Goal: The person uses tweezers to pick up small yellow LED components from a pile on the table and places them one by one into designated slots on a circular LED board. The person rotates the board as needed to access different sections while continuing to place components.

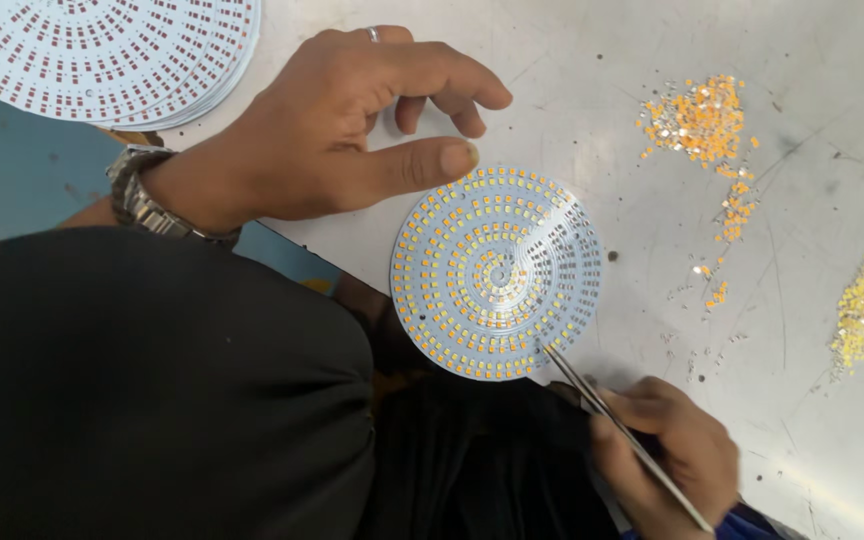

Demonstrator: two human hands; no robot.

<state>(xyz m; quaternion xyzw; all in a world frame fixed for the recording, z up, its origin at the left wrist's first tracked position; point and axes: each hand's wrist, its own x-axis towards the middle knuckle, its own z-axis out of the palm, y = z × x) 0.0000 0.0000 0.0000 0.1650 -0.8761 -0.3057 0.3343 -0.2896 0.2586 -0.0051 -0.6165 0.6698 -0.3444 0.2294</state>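
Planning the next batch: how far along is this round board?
Mostly filled: the round board carries rings of orange and pale chips nearly throughout. In hand: the right hand works tweezers at its lower edge; the left hand hovers beside it. Left: the stack of bare boards, loose chip piles.

A black garment [152, 390], steel wristwatch [142, 195] and finger ring [373, 34] are worn.

Stacked boards [102, 55] cut off top-left.

The left hand [352, 120] hovers palm down, thumb stretched out straight and fingers curled, with a ring and a wristwatch on. The right hand [667, 455] is closed in a pinch grip low at the frame's edge.
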